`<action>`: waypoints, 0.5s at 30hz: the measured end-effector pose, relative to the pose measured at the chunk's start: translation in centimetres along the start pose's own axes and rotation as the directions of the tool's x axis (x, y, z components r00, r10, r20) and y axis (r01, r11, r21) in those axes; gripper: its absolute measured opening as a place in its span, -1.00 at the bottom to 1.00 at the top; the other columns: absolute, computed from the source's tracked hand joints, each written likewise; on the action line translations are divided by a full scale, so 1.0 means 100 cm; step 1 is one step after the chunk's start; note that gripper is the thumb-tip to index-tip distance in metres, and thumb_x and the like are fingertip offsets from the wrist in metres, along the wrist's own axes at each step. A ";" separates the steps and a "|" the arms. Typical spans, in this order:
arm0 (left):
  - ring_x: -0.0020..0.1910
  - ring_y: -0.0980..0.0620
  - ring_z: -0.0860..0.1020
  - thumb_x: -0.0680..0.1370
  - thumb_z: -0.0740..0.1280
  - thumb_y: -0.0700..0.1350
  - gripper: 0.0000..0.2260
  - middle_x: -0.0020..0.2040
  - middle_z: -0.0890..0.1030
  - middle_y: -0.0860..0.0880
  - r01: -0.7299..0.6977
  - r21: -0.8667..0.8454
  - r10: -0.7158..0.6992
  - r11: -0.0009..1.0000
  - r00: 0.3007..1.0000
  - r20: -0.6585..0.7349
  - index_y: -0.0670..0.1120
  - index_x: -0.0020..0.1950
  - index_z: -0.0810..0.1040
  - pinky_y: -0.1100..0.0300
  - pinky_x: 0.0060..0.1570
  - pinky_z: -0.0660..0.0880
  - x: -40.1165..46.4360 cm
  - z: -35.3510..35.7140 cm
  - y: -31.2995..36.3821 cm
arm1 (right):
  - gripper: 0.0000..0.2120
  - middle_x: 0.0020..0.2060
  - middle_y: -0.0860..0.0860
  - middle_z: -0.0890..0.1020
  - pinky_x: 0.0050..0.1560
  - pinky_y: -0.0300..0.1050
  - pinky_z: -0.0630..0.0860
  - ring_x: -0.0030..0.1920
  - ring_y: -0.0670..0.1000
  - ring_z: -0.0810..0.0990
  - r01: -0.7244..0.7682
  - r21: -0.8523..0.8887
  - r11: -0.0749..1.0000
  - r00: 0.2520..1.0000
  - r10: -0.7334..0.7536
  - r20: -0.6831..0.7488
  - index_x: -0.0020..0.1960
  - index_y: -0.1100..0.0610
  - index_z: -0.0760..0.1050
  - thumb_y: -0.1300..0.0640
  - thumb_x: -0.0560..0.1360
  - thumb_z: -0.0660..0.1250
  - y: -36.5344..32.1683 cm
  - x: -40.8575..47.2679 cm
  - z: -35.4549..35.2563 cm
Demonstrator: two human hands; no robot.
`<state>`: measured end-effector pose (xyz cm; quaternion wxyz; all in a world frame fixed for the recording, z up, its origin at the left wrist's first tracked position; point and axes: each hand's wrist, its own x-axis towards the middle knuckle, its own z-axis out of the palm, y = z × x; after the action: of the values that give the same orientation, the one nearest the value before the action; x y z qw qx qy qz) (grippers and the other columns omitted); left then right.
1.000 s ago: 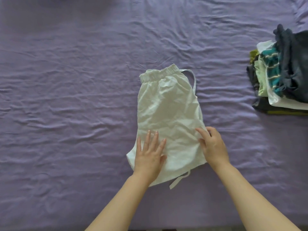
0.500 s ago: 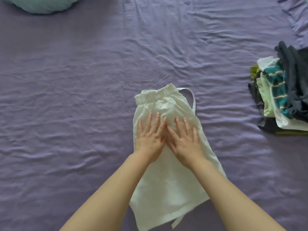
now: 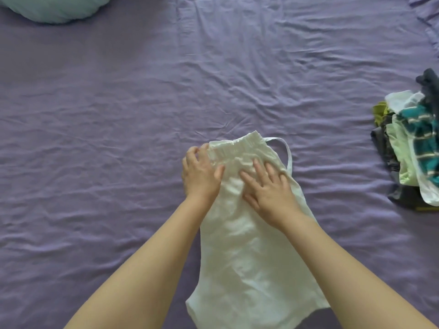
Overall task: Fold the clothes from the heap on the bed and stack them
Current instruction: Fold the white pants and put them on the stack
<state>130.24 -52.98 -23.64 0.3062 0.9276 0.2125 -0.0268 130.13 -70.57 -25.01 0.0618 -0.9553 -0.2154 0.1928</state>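
White shorts [image 3: 247,245] lie straight ahead on the bed [image 3: 95,162], long axis running away from you, hem near, waistband far. Your right hand [image 3: 268,188] presses flat, fingers spread, just below the waistband; your left hand [image 3: 202,172] pinches its left corner. Heap [image 3: 413,148] sits far right.

The bed [image 3: 118,115] is covered by a wrinkled purple sheet. White shorts [image 3: 249,245] lie flat at centre, a heap of clothes [image 3: 413,150] at the right edge, a pale pillow [image 3: 54,8] top left.
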 end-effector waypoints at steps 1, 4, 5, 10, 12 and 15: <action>0.35 -0.14 0.34 0.49 0.42 -0.04 -0.34 0.40 0.33 -0.18 0.141 -0.174 -0.130 0.975 0.989 0.070 -0.11 0.51 0.19 0.09 0.28 0.28 0.009 0.000 0.003 | -0.45 0.54 0.00 -0.20 0.44 0.16 -0.03 0.53 0.12 -0.14 -0.008 -0.026 1.000 0.997 0.010 0.081 0.51 -0.21 -0.06 -0.18 0.58 0.06 0.001 0.005 0.003; 0.38 -0.11 0.38 0.45 0.49 -0.05 -0.19 0.44 0.34 -0.14 0.471 -0.517 -0.388 0.715 0.882 0.266 -0.15 0.54 0.08 0.08 0.34 0.33 0.034 -0.006 0.012 | -0.44 0.54 -0.01 -0.20 0.45 0.17 -0.06 0.53 0.12 -0.15 -0.021 -0.012 1.000 0.988 0.023 0.156 0.51 -0.21 -0.05 -0.18 0.57 0.08 0.002 0.012 0.003; 0.33 -0.11 0.43 0.43 0.50 -0.07 -0.21 0.40 0.38 -0.12 0.539 -0.562 -0.415 0.627 0.842 0.344 -0.16 0.52 0.14 0.03 0.32 0.38 0.039 -0.008 0.015 | -0.43 0.54 0.00 -0.18 0.45 0.17 -0.04 0.53 0.12 -0.12 -0.014 0.008 1.000 0.986 0.013 0.165 0.51 -0.19 -0.02 -0.14 0.57 0.11 0.003 0.012 -0.002; -0.25 0.00 0.62 0.45 0.45 -0.30 -0.84 -0.19 0.65 -0.07 0.457 -0.670 -0.130 0.586 0.868 0.478 -0.16 0.00 0.60 0.17 -0.19 0.58 0.030 -0.029 0.036 | -0.24 0.53 0.03 0.08 0.44 0.06 0.05 0.52 0.08 0.01 0.067 0.245 0.967 0.961 0.004 -0.276 0.52 -0.05 0.05 0.15 0.45 0.37 0.012 0.004 -0.049; -0.30 0.09 0.61 0.44 0.45 -0.32 -0.81 -0.22 0.64 -0.02 0.381 -0.693 -0.012 0.612 0.880 0.474 -0.13 0.00 0.58 0.25 -0.25 0.57 0.016 -0.041 0.043 | -0.09 0.54 -0.03 -0.03 0.45 0.08 -0.04 0.53 0.03 -0.16 0.116 0.221 0.968 0.960 -0.052 -0.276 0.49 -0.17 -0.13 0.11 0.41 0.43 0.015 0.003 -0.072; -0.31 0.18 0.57 0.44 0.45 -0.33 -0.78 -0.22 0.62 0.04 0.274 -0.686 0.148 0.674 0.860 0.488 -0.10 0.02 0.60 0.32 -0.25 0.53 -0.017 -0.056 0.049 | -0.03 0.54 -0.12 -0.09 0.47 0.11 -0.13 0.51 0.00 -0.29 0.190 0.067 0.979 0.977 -0.183 -0.108 0.45 -0.25 -0.24 0.03 0.40 0.44 0.018 0.000 -0.100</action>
<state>130.30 -53.92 -16.08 0.6961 0.6753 0.1499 -0.1923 134.84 -72.57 -16.16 0.1271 -0.9364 -0.2932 0.1453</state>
